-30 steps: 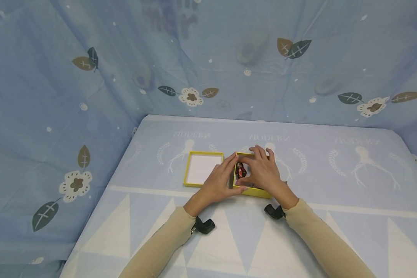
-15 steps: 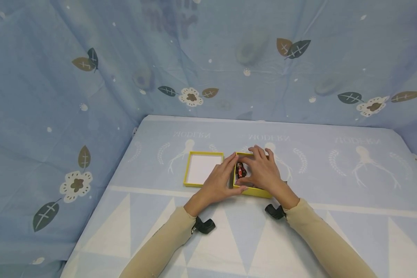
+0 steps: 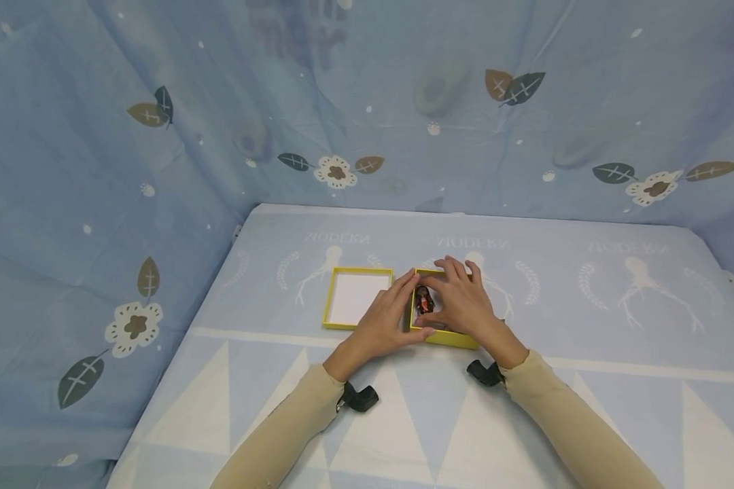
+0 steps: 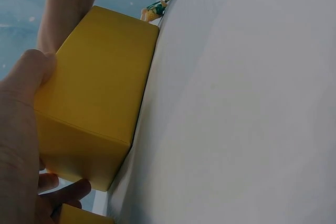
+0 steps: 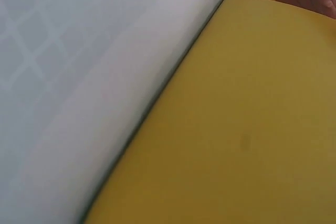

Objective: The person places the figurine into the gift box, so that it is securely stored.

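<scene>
In the head view a yellow open box [image 3: 449,339] stands on the table, its inside partly hidden by the hands. My left hand [image 3: 384,318] grips its left side, thumb near the front corner and fingers toward the back. The left wrist view shows that thumb on the upper edge of the box's yellow wall [image 4: 100,77]. Over the box is my right hand [image 3: 461,299], forefinger and thumb curled round the ends of a small dark-haired toy figurine [image 3: 425,299] in red and black. The figurine lies inside against the left wall. Contact at the fingertips is too small to see clearly.
Left of the box lies a yellow-rimmed lid [image 3: 358,297], white inside face up. Another small figurine [image 4: 155,10], green and yellowish, is beyond the box's right end. A patterned cloth covers the table [image 3: 599,312]; blue curtains [image 3: 367,102] hang behind and at the left.
Both hands and the box keep their places. Between the right thumb and forefinger the figurine seems to have shifted very slightly.
</scene>
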The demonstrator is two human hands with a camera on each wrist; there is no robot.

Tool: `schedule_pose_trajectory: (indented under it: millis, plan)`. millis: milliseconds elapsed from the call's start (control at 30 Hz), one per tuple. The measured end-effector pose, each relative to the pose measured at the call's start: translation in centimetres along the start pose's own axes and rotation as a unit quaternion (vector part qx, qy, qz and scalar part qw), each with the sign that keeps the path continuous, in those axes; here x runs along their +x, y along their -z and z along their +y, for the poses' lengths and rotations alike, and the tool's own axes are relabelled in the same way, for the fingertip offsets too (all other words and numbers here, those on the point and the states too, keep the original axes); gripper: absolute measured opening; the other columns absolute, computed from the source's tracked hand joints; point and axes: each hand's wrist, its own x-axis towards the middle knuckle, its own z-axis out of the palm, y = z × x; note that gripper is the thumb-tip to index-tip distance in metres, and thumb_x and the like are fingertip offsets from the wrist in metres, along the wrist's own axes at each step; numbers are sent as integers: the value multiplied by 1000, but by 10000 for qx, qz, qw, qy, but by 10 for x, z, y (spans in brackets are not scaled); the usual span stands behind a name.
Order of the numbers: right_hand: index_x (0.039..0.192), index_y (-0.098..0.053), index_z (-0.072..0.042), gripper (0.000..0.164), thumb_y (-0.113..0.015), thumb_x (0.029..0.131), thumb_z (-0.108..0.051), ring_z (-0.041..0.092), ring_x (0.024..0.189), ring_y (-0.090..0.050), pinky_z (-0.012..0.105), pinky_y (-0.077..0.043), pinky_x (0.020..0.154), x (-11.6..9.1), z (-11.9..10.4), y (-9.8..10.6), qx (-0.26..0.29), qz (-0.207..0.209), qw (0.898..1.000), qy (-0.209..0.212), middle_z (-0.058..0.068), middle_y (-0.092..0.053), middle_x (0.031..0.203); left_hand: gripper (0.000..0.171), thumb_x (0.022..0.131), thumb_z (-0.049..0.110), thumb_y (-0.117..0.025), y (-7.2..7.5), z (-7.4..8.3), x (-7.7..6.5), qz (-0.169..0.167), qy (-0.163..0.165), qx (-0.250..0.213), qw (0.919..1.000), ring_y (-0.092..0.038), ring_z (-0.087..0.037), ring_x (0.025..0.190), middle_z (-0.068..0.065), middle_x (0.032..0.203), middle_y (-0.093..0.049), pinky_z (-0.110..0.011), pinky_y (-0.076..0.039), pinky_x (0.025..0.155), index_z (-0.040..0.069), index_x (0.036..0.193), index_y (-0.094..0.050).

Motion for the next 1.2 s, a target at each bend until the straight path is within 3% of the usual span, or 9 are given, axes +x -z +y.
schedule_pose_trajectory:
  millis: [200, 367, 533, 833, 1200]
  plan:
    - [127, -67, -23, 74, -86, 63, -55, 41, 141, -30, 64, -19, 106, -3, 7, 7, 850, 338, 9953, 325, 19, -45, 144, 100, 84, 54, -70, -1, -1, -3, -58, 49, -49, 10000, -30, -20, 146, -5, 163, -20, -44, -37, 107, 11, 158, -17]
    - [127, -67, -23, 70, -87, 65, -50, 43, 138, -31, 65, -21, 103, -10, 16, 16, 1027, 532, 9919, 520, 19, -45, 143, 100, 83, 53, -70, -2, -3, -4, 17, 42, -37, 10000, -32, -21, 145, -6, 163, -21, -43, -38, 107, 11, 157, -18]
    - [127, -66, -18, 71, -88, 65, -47, 43, 136, -33, 64, -22, 102, -18, 26, 25, 1164, 658, 9899, 465, 20, -46, 141, 100, 83, 54, -70, -2, -4, -4, 80, 27, -21, 10000, -34, -22, 144, -6, 163, -22, -42, -39, 106, 10, 157, -19]
    - [128, -66, -17, 75, -89, 63, -47, 43, 138, -31, 64, -22, 103, -26, 33, 28, 1216, 509, 9908, 318, 20, -46, 141, 100, 82, 55, -70, -1, -4, -2, 36, 140, -102, 9998, -33, -21, 144, -3, 164, -19, -41, -38, 106, 9, 156, -22]
    - [131, -62, -16, 75, -91, 65, -32, 44, 131, -35, 66, -24, 98, -60, 59, 28, 1644, 581, 9846, 85, 20, -45, 139, 102, 83, 57, -68, -2, -2, 0, -96, 125, -106, 9998, -30, -20, 146, -4, 164, -18, -41, -37, 107, 15, 158, -14]
